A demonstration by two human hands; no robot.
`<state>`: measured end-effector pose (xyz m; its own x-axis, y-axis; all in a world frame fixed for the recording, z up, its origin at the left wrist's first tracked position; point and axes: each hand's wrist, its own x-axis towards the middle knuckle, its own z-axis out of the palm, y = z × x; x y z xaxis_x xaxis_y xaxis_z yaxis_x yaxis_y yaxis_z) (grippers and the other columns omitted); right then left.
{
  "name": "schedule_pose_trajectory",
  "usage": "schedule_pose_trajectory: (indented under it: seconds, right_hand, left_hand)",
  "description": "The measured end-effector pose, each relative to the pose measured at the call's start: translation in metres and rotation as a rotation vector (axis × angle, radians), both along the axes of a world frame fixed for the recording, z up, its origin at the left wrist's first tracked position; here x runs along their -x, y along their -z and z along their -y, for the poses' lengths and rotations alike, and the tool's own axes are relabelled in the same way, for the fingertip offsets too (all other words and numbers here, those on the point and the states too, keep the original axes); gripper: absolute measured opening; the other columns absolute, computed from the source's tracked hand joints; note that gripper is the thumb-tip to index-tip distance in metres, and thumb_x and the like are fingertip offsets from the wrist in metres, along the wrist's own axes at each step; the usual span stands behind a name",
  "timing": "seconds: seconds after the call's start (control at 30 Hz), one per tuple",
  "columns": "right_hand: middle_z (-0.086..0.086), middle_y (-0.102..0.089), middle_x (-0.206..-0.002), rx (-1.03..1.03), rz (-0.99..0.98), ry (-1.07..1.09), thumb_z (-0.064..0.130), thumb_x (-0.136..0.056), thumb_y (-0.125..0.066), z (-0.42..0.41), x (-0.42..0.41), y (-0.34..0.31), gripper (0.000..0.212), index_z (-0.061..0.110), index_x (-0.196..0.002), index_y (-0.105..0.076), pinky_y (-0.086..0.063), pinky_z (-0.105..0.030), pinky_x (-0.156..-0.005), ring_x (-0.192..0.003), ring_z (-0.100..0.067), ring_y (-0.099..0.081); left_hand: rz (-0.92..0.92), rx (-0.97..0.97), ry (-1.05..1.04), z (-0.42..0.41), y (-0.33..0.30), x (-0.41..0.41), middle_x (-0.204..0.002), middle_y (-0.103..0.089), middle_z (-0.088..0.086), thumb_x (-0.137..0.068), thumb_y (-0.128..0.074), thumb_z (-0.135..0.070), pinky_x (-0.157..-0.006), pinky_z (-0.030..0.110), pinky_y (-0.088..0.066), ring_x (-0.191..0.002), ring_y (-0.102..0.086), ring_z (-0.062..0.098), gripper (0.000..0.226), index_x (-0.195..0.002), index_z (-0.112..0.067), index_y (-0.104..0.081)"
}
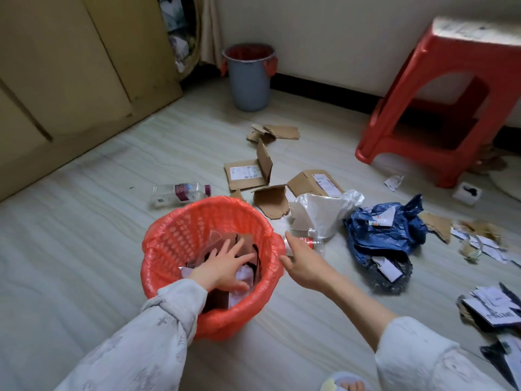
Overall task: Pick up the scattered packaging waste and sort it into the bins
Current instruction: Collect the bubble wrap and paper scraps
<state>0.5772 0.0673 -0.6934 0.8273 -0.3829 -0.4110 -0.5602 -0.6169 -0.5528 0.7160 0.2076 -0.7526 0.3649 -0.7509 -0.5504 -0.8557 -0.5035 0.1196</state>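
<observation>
On the floor, near centre: one basket bin lined with a red bag (pixel 169 244), part filled with paper and dark card scraps. Left hand (pixel 225 269) inside it, fingers spread and flat on the contents, its grip released, pressing rather than holding. Right hand (pixel 303 268) just beside the rim, reaching toward a small clear bottle with a red label (pixel 308 244); fingers extended at the bottle, touching or nearly so, grip not closed on anything that can be seen.

Second bin: grey bucket with red liner (pixel 249 77), standing by the far wall, well apart from the litter. Contents not visible.

Sorted so far, by judgement: a modest share only, namely what lies in the near bin.

Outstanding, all on the floor:
- clear plastic bottle with purple label (pixel 180 193), lying on its side just beyond the near bin;
- torn cardboard pieces (pixel 249 173), several, some with shipping labels, between the bins;
- white plastic bag (pixel 324 210), crumpled;
- blue plastic bag (pixel 386 235), crumpled, paper scraps on and under it;
- paper and card scraps (pixel 490 309) at the right edge, a loose scatter.

Also present: red plastic stool (pixel 439 108), far right; wooden cupboard doors (pixel 70 80), left.
</observation>
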Motion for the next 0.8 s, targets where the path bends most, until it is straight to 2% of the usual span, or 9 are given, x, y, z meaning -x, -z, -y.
schedule_pose_trajectory:
  seconds: [0.07, 0.17, 0.27, 0.37, 0.43, 0.63, 0.7, 0.8]
  right_hand:
    - [-0.011, -0.031, -0.150, 0.058, -0.013, -0.030, 0.032, -0.098, -0.039, 0.004, 0.004, -0.021, 0.057, 0.012, -0.147, -0.018, -0.031, -0.034, -0.108, -0.132, -0.026, -0.037]
    - [-0.009, -0.030, -0.151, 0.137, -0.038, -0.070, 0.029, -0.098, -0.039, 0.013, 0.026, -0.059, 0.056, 0.016, -0.148, -0.017, -0.028, -0.033, -0.108, -0.135, -0.025, -0.034]
    - [-0.009, -0.034, -0.149, 0.179, -0.079, -0.070, 0.028, -0.098, -0.041, 0.037, 0.062, -0.093, 0.057, 0.016, -0.148, -0.016, -0.030, -0.037, -0.109, -0.134, -0.026, -0.037]
    - [-0.009, -0.039, -0.146, 0.217, -0.061, 0.033, 0.029, -0.098, -0.040, 0.071, 0.111, -0.116, 0.053, 0.019, -0.147, -0.021, -0.032, -0.036, -0.106, -0.131, -0.026, -0.040]
    - [-0.010, -0.044, -0.143, 0.228, -0.043, 0.109, 0.030, -0.098, -0.039, 0.094, 0.143, -0.124, 0.049, 0.022, -0.144, -0.027, -0.034, -0.035, -0.103, -0.127, -0.027, -0.043]
    - [-0.006, -0.039, -0.146, 0.200, -0.103, 0.337, 0.029, -0.098, -0.040, 0.175, 0.259, -0.117, 0.049, 0.019, -0.145, -0.027, -0.030, -0.033, -0.107, -0.132, -0.023, -0.038]
    - [-0.008, -0.042, -0.144, 0.192, -0.123, 0.420, 0.031, -0.098, -0.040, 0.203, 0.295, -0.101, 0.049, 0.019, -0.144, -0.028, -0.033, -0.035, -0.106, -0.129, -0.024, -0.042]
    - [-0.010, -0.048, -0.138, 0.156, -0.156, 0.550, 0.029, -0.098, -0.040, 0.243, 0.350, -0.045, 0.046, 0.017, -0.142, -0.034, -0.036, -0.034, -0.103, -0.124, -0.026, -0.047]
  left_hand:
    - [0.050, 0.085, 0.006, 0.005, -0.024, 0.004, -0.157, 0.010, 0.002, -0.089, -0.052, -0.041, -0.114, 0.052, -0.012, -0.143, 0.006, 0.032, 0.063, -0.145, -0.033, -0.023]
    - [0.104, 0.279, 0.012, 0.013, -0.060, 0.013, -0.157, -0.004, 0.004, -0.093, -0.048, -0.033, -0.114, 0.047, -0.021, -0.144, -0.006, 0.028, 0.051, -0.141, -0.028, -0.034]
    - [0.111, 0.462, 0.069, 0.039, -0.097, 0.039, -0.155, -0.015, 0.006, -0.092, -0.051, -0.027, -0.112, 0.040, -0.028, -0.140, -0.023, 0.025, 0.047, -0.138, -0.024, -0.040]
    - [0.083, 0.556, 0.185, 0.081, -0.123, 0.082, -0.155, -0.017, 0.005, -0.092, -0.052, -0.027, -0.112, 0.034, -0.027, -0.140, -0.023, 0.021, 0.048, -0.139, -0.023, -0.040]
    - [0.069, 0.590, 0.260, 0.109, -0.129, 0.110, -0.154, -0.018, 0.005, -0.092, -0.052, -0.027, -0.113, 0.034, -0.027, -0.140, -0.022, 0.021, 0.048, -0.139, -0.023, -0.039]
    - [-0.056, 0.586, 0.464, 0.209, -0.103, 0.197, -0.153, -0.020, 0.004, -0.094, -0.050, -0.025, -0.110, 0.030, -0.026, -0.140, -0.023, 0.020, 0.048, -0.140, -0.021, -0.037]
    - [-0.090, 0.548, 0.510, 0.241, -0.084, 0.223, -0.154, -0.018, 0.005, -0.094, -0.048, -0.024, -0.110, 0.033, -0.029, -0.141, -0.022, 0.021, 0.047, -0.140, -0.022, -0.036]
    - [-0.138, 0.457, 0.582, 0.288, -0.039, 0.264, -0.154, -0.017, 0.006, -0.094, -0.048, -0.023, -0.111, 0.033, -0.028, -0.140, -0.022, 0.022, 0.048, -0.141, -0.022, -0.034]
